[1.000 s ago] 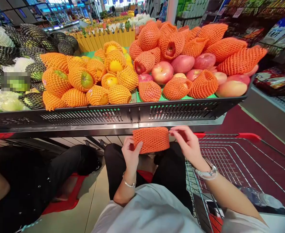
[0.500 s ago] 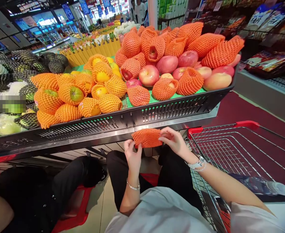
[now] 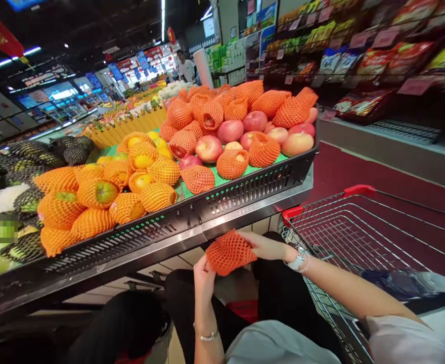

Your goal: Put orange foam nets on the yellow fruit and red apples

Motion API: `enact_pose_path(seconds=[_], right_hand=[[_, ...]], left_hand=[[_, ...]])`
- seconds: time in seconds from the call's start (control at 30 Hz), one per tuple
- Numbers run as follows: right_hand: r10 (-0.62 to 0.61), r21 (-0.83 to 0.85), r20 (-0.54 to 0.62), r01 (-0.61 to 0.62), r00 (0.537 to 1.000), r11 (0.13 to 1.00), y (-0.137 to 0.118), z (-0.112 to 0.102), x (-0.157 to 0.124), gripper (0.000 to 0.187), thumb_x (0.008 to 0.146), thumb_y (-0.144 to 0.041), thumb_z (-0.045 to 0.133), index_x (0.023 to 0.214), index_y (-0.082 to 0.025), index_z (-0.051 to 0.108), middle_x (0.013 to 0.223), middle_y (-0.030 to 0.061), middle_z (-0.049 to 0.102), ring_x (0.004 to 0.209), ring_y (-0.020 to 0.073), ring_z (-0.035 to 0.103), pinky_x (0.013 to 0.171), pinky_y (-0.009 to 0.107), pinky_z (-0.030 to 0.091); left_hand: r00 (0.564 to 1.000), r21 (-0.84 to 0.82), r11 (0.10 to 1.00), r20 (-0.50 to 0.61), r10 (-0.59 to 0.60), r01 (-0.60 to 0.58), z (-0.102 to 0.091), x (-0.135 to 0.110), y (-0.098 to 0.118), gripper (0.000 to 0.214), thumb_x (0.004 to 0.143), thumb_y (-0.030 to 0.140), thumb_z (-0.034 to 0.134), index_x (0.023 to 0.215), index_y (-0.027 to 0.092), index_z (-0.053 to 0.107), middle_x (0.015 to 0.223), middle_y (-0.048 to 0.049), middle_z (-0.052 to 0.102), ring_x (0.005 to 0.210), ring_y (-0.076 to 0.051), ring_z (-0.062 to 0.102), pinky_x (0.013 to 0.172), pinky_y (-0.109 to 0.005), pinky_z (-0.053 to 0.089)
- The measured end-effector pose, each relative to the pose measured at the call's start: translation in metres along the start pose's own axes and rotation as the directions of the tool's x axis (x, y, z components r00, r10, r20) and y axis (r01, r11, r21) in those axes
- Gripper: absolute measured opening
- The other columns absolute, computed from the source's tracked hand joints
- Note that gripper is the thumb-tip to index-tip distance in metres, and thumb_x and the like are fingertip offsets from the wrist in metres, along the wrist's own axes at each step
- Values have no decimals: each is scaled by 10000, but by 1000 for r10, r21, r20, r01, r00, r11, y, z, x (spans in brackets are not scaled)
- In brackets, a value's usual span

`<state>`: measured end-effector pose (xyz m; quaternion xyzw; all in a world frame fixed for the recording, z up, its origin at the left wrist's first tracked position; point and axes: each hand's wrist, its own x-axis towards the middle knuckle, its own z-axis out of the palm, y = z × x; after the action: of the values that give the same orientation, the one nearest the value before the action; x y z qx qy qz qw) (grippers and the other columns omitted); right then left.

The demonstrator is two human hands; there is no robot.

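Note:
Between my two hands, in front of the fruit stand's edge, is an orange foam fruit net [image 3: 230,254], flattened and with no fruit visible in it. My left hand [image 3: 205,277] pinches its lower left end. My right hand [image 3: 265,246] grips the upper right end, its fingertips partly hidden behind the mesh. Beyond the edge lie apples [image 3: 209,148], several bare and others in orange nets like this one. To their left are yellow-green fruits in lighter orange nets [image 3: 98,193].
The black slatted crate wall [image 3: 245,194] and a metal ledge run just beyond my hands. A wire shopping cart [image 3: 344,227] with a bottle in it stands at my right. Dark-netted fruit [image 3: 29,156] lies far left. A person's dark-clad leg [image 3: 127,318] is close on my left. Packaged-food shelves [image 3: 374,65] stand right.
My view has tilted up and swung right, so the stand sits lower and further left. The net, still in both hands, is turned and spread wider, showing more of its mesh.

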<state>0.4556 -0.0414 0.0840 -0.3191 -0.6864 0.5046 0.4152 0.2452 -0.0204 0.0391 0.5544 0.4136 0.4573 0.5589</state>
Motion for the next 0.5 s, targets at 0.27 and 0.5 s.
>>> enact_pose_path(seconds=[0.27,0.5], right_hand=[[-35,-124,-43,29,998,992,5,-1,0,304,927,-350,507,1111,-132,610,1082,73,634,1011,177,575,952,314,445],[103,76,-228,-88,968,993,-4,-3,-3,276,795,-359,660,912,-111,636,838,32,652,738,148,601,640,233,473]], left_hand=[[919,448,805,241,310,-389,2,-8,10,219,790,213,560,919,210,737,976,-93,730,975,-265,664,889,-425,538],[903,286,872,-48,426,-396,15,-10,-4,386,676,441,752,969,197,696,929,-90,732,871,-277,695,763,-434,601]])
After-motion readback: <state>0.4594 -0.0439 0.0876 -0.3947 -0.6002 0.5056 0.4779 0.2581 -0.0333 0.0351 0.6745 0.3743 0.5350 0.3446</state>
